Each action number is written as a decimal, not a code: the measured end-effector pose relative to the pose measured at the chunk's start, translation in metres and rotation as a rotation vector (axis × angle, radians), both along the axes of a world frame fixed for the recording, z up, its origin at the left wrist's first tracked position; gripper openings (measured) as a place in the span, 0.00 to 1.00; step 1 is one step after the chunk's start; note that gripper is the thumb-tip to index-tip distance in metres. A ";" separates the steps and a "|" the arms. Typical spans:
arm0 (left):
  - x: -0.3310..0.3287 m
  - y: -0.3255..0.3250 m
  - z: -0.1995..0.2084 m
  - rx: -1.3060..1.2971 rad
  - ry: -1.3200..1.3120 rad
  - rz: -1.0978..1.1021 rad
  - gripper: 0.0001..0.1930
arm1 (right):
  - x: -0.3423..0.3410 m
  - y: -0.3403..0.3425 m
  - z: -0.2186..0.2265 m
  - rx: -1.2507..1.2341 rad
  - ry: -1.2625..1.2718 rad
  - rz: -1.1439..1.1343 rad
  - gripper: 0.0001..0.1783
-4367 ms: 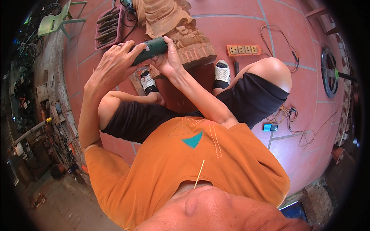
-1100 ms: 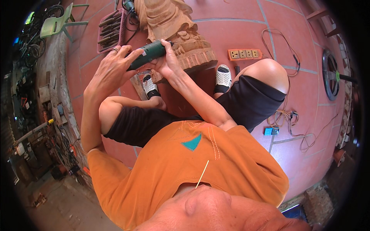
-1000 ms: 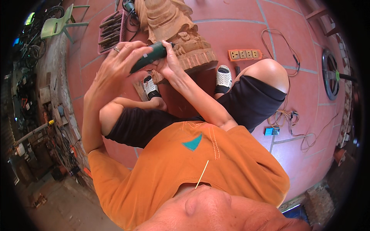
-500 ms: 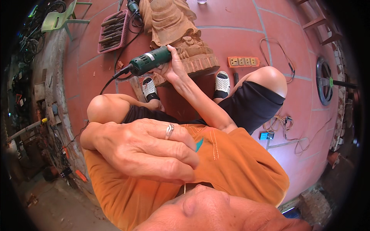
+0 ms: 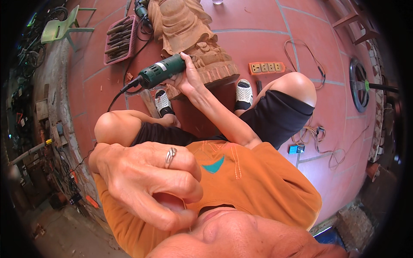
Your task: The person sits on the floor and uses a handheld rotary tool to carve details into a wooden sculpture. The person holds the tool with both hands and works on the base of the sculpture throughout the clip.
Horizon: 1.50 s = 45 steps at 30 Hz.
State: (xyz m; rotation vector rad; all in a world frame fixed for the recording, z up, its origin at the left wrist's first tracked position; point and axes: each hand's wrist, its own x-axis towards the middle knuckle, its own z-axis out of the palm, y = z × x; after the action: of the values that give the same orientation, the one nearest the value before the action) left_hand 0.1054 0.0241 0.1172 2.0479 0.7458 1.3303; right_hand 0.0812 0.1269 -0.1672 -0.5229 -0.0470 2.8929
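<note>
My right hand [image 5: 187, 79] is wrapped round the front end of a dark green corded die grinder [image 5: 161, 72]. Its cord runs off the back end toward the lower left, and its tip is hidden from view. Just beyond the hand lies a carved wooden statue [image 5: 183, 28] with folded drapery and a rough base. My left hand [image 5: 150, 185], with a silver ring on one finger, is raised close in front of my shirt near the neckline. Its fingers are curled in with the fingertips bunched together, and what they hold cannot be made out.
A pink basket [image 5: 120, 39] of carving tools stands upper left, beside a second green power tool [image 5: 141, 9]. An orange power strip [image 5: 266, 67] and loose cords [image 5: 316, 133] lie on red tiles to the right. A green chair [image 5: 58, 30] stands far left.
My left hand has shifted left and lower, its fingers curling tighter; a thin pale stick seen under them earlier no longer shows. The right hand keeps its hold on the die grinder.
</note>
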 end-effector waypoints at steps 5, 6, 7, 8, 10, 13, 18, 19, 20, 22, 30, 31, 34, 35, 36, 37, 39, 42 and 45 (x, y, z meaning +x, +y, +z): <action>0.001 -0.003 0.002 -0.034 0.036 -0.027 0.09 | 0.001 0.001 0.002 -0.008 -0.021 0.001 0.25; 0.001 -0.004 0.003 -0.037 0.045 -0.028 0.09 | 0.000 0.001 0.001 -0.007 -0.011 0.009 0.25; 0.000 -0.005 0.004 -0.036 0.057 -0.025 0.08 | 0.001 0.001 0.000 -0.006 -0.002 0.016 0.25; 0.000 -0.006 0.005 -0.034 0.069 -0.024 0.08 | 0.001 0.001 -0.001 0.001 -0.004 0.012 0.24; 0.000 -0.007 0.008 -0.040 0.091 -0.006 0.07 | 0.002 -0.003 0.004 0.009 0.000 0.018 0.23; -0.001 -0.007 0.009 -0.038 0.102 0.024 0.05 | 0.004 -0.003 0.006 0.014 -0.035 0.016 0.22; -0.001 -0.007 0.009 -0.028 0.117 0.075 0.06 | 0.003 -0.002 0.001 0.028 -0.013 0.016 0.22; -0.002 -0.007 0.009 -0.019 0.126 0.074 0.06 | 0.003 -0.002 0.002 0.030 -0.009 0.016 0.22; -0.004 -0.007 0.010 -0.010 0.136 0.073 0.07 | 0.003 -0.003 0.001 0.018 -0.007 0.021 0.22; -0.004 -0.007 0.011 -0.002 0.138 0.078 0.07 | 0.001 -0.004 0.000 -0.005 -0.003 0.026 0.22; 0.002 -0.002 0.001 -0.048 -0.023 -0.002 0.09 | 0.004 -0.002 0.004 -0.004 0.010 0.011 0.22; 0.001 -0.001 0.002 -0.076 -0.019 -0.039 0.09 | 0.004 -0.003 0.004 -0.002 0.016 0.014 0.22; 0.000 -0.001 0.003 -0.140 -0.023 -0.123 0.10 | 0.004 -0.003 0.005 -0.002 0.007 0.023 0.22; 0.000 -0.001 0.003 -0.148 -0.029 -0.133 0.10 | 0.004 -0.003 0.005 -0.005 0.008 0.023 0.23; 0.001 -0.002 0.002 -0.157 -0.035 -0.142 0.10 | 0.004 -0.003 0.004 -0.007 0.009 0.023 0.23; 0.001 -0.002 0.002 -0.143 -0.033 -0.135 0.09 | 0.004 -0.003 0.004 -0.010 0.010 0.024 0.23; 0.002 -0.003 0.002 -0.117 -0.029 -0.121 0.08 | 0.002 -0.004 0.005 -0.003 0.001 0.016 0.23; 0.000 -0.003 0.004 -0.115 0.015 -0.093 0.05 | 0.002 -0.004 0.002 0.006 0.010 0.017 0.24; -0.004 0.001 0.003 -0.091 0.041 -0.092 0.03 | 0.003 -0.003 0.002 0.006 0.009 0.018 0.24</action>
State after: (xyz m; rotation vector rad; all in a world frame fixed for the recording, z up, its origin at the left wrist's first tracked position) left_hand 0.1014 0.0249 0.1197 2.0172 0.7079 1.1854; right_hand 0.0846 0.1241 -0.1653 -0.5110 -0.0594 2.9112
